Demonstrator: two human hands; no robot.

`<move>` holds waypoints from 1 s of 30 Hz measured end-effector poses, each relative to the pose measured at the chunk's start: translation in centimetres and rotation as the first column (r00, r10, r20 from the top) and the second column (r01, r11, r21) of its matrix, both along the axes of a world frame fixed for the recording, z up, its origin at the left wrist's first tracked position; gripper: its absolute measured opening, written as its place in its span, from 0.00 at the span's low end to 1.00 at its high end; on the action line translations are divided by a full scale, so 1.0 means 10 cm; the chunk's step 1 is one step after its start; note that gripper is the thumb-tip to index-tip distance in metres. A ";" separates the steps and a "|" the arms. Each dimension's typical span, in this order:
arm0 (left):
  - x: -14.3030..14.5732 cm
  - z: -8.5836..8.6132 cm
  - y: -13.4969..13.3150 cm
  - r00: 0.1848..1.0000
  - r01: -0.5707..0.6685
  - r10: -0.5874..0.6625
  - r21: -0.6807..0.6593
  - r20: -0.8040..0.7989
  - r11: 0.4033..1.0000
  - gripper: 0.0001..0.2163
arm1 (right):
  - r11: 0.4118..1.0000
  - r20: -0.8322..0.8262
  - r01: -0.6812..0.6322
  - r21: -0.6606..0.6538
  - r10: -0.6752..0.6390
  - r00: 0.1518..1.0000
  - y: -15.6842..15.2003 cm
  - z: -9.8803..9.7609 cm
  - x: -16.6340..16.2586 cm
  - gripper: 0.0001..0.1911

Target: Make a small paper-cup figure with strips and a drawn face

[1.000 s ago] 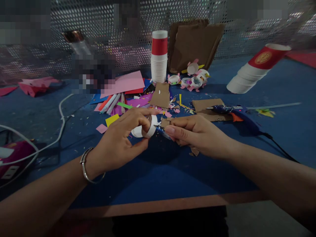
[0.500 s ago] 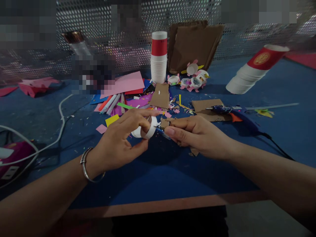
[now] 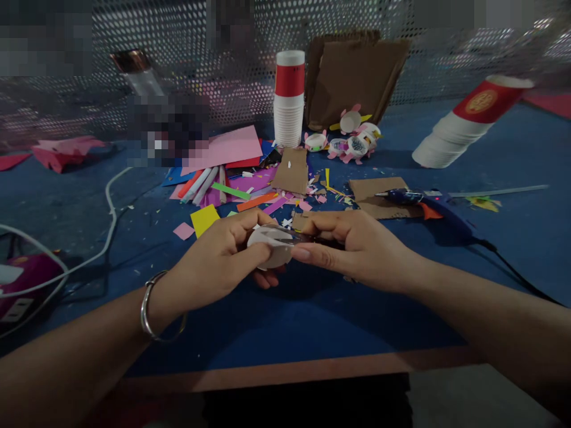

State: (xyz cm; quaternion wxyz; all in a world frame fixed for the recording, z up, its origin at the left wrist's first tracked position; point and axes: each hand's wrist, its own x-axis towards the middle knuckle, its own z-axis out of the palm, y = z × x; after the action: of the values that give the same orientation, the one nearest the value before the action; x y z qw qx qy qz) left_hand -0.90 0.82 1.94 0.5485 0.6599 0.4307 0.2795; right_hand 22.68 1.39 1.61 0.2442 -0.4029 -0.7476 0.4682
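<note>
My left hand (image 3: 220, 261) grips a small white paper cup base (image 3: 272, 249), its round bottom turned towards me, above the blue table (image 3: 285, 321). My right hand (image 3: 352, 246) is closed round a slim dark tool (image 3: 289, 239) whose metal blades lie across the cup base. The two hands meet at the middle of the table. A metal bangle (image 3: 151, 309) sits on my left wrist.
Paper scraps and coloured strips (image 3: 232, 190) litter the table behind the hands. A blue glue gun (image 3: 428, 205) lies on cardboard at the right. An upright cup stack (image 3: 288, 101), a leaning cup stack (image 3: 464, 125), finished cup crafts (image 3: 348, 139) and cardboard sheets (image 3: 352, 77) stand farther back. White cables (image 3: 107, 208) run left.
The left hand has turned the white cup piece so its round bottom faces me and lowered it slightly. The right hand has moved in, with the tool's blades now across the piece.
</note>
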 end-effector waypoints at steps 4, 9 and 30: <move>0.01 0.01 0.01 1.000 0.000 0.001 -0.079 0.011 0.997 0.04 | 0.999 -0.060 0.033 0.029 -0.031 0.998 0.02 0.01 0.00 0.29; 0.04 -0.01 0.00 0.998 0.068 -0.069 -0.120 0.001 0.990 0.04 | 0.997 -0.075 0.053 0.047 -0.049 0.996 0.04 -0.02 0.01 0.28; 0.02 -0.02 0.01 0.959 0.121 -0.085 0.122 -0.270 0.985 0.12 | 1.000 -0.081 -0.023 0.011 0.024 0.996 0.02 -0.07 -0.03 0.19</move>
State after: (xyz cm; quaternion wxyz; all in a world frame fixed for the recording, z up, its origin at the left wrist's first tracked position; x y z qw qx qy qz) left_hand -0.70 0.87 1.77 0.4534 0.7490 0.4446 0.1891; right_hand 22.41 1.63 0.95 0.2709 -0.3735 -0.7440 0.4833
